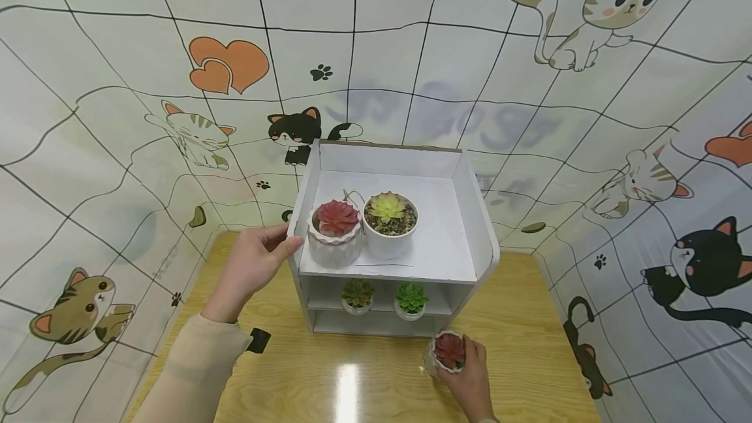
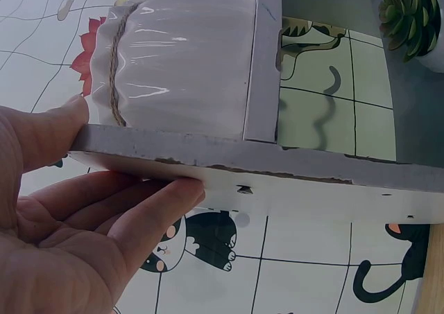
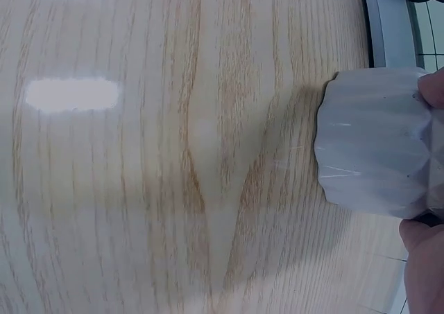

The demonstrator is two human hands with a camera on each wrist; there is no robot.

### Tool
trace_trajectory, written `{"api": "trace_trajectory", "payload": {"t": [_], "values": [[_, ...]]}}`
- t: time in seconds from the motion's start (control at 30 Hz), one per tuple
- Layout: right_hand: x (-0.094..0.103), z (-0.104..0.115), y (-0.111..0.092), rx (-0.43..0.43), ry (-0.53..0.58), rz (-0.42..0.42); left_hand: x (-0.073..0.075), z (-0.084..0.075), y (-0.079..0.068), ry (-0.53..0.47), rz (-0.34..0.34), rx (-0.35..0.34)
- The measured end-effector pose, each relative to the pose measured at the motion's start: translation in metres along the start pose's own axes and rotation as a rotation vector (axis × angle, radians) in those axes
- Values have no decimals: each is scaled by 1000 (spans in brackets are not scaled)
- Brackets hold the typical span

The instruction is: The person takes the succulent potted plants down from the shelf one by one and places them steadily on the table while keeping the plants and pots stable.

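Observation:
A small white shelf (image 1: 464, 240) stands on the wooden table, and my left hand (image 1: 252, 263) pinches its left side panel between thumb and fingers. In the left wrist view the thumb lies on the panel's edge (image 2: 229, 158), with the fingers along the outer face. My right hand (image 1: 472, 380) grips a white ridged pot (image 3: 374, 144) with a dark red succulent (image 1: 450, 350), just in front of the shelf's lower right corner. On the top board sit a pot with a red succulent (image 1: 337, 217) and a round white pot with a yellow-green succulent (image 1: 388, 207), side by side.
Two small potted green succulents, a darker one (image 1: 357, 295) and a brighter one (image 1: 412, 299), stand inside the shelf below the top board. Cat-printed sheeting (image 1: 388, 57) surrounds the table (image 1: 294, 377) at the back and sides. A black tab (image 1: 258, 341) shows by my left sleeve.

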State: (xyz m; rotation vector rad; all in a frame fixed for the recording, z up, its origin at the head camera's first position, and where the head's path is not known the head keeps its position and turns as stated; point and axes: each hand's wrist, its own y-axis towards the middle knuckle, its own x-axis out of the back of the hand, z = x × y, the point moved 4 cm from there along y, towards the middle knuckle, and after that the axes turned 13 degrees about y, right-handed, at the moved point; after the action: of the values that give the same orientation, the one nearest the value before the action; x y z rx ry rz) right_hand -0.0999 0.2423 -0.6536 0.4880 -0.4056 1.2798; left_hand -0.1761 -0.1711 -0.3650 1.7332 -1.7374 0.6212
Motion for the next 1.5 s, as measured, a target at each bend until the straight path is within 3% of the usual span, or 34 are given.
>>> {"api": "trace_trajectory", "payload": {"t": [0.33, 0.53, 0.8, 1.5], "values": [[4, 1, -3, 6, 4, 5, 0, 0, -1, 11, 0, 28], [12, 8, -1, 73, -26, 13, 1, -1, -2, 9, -2, 22], [29, 38, 3, 214, -59, -12, 0, -1, -2, 14, -4, 11], [55, 112, 17, 432, -22, -71, 0, 0, -1, 0, -6, 3]]}}
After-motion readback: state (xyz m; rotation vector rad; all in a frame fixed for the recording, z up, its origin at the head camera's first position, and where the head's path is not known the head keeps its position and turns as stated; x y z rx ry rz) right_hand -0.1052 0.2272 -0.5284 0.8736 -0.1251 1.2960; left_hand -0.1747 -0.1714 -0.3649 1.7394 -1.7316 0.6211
